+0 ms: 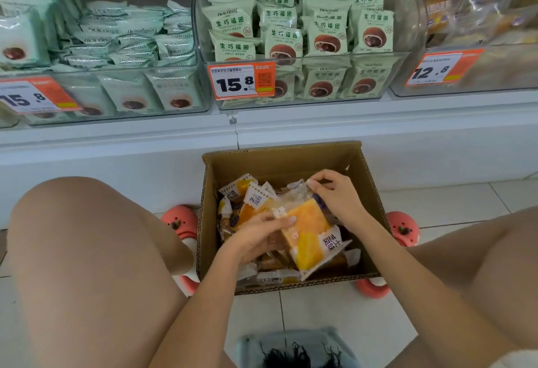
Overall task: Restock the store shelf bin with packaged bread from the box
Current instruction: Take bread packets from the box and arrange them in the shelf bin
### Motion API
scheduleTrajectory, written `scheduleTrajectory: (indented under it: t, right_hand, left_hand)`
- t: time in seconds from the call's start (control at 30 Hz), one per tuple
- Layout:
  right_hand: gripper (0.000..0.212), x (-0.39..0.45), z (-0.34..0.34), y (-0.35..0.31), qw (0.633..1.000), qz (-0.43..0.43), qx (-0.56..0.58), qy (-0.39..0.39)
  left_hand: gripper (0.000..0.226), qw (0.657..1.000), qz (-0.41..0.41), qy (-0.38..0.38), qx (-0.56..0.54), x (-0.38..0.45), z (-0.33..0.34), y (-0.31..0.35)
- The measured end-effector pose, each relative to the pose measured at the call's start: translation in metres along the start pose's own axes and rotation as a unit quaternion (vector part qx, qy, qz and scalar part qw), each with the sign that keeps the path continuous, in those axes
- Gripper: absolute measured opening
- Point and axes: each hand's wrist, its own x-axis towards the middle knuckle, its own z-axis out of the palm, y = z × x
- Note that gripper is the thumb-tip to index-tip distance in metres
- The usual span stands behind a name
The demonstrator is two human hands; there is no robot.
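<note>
While crouching over the cardboard box [283,163] on the tiled floor [454,201], reaching into it with both hands from the head view. Left hand [256,235] curling around the near-left side of a bread packet [308,236], fingers pressed together over the clear wrapper, thumb side hidden beneath. Right hand [339,193] pinching the far crimped end of that same packet between thumb and fingertips, remaining fingers bent loosely. Holding the packet tilted above the heap, its orange-yellow panel and white label end pointing toward the near-right corner of the box. Lying beneath and beside it, more packets [247,196] of the same kind, piled loosely and filling most of the box's bottom. Sitting between two pink shoes [179,220], box resting just in front of the white shelf base [116,146]. Standing above, three clear bins: the left bin [186,88] and middle bin [401,76] packed with pale green packets, each carrying an orange price tag [241,82]; the right bin [495,76] holding blurred bread packets behind its own tag. Showing at the bottom edge, a grey stool [294,341].
</note>
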Motion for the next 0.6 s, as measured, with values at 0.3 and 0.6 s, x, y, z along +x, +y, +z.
scheduleTrajectory:
  t: [0.3, 0.6]
  right_hand:
    - [0.051, -0.011, -0.002, -0.004, 0.936, 0.224, 0.125, -0.240]
    - [0.029, -0.022, -0.001, -0.016, 0.958, 0.130, 0.154, -0.206]
  left_hand:
    - [0.048, 0.992, 0.033, 0.039, -0.114, -0.007, 0.009, 0.004]
    - [0.050, 0.981, 0.101, 0.062, -0.155, -0.010, 0.014, 0.012]
